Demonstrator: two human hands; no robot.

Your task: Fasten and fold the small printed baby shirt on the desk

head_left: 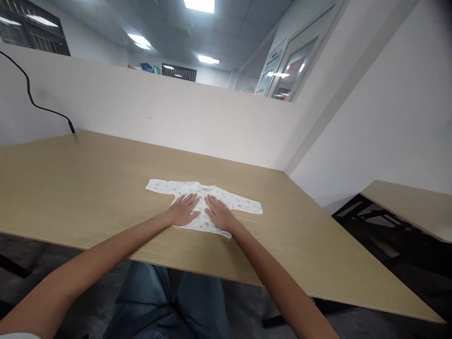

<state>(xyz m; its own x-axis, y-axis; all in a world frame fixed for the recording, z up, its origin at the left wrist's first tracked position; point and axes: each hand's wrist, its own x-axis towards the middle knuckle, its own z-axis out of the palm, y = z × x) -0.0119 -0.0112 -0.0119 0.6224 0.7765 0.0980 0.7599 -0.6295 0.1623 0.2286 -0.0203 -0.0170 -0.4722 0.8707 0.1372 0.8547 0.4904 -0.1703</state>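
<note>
A small white baby shirt [202, 228] with a faint print lies spread on the wooden table, its two long sleeves stretched out to either side. Its collar, with a small label, points away from me. My left hand [184, 210] rests flat on the left half of the front, fingers extended. On the right half lies my right hand [219, 213], also flat with the fingers stretched out. Between the hands runs the shirt's front middle line. Parts of the body are hidden under both palms.
The light wooden table [106, 188] extends widely to both sides, its front edge above my legs. A white partition [183, 117] stands along its back. At the left a black cable [49, 110] comes down to the tabletop. Another table [413, 202] stands at the right.
</note>
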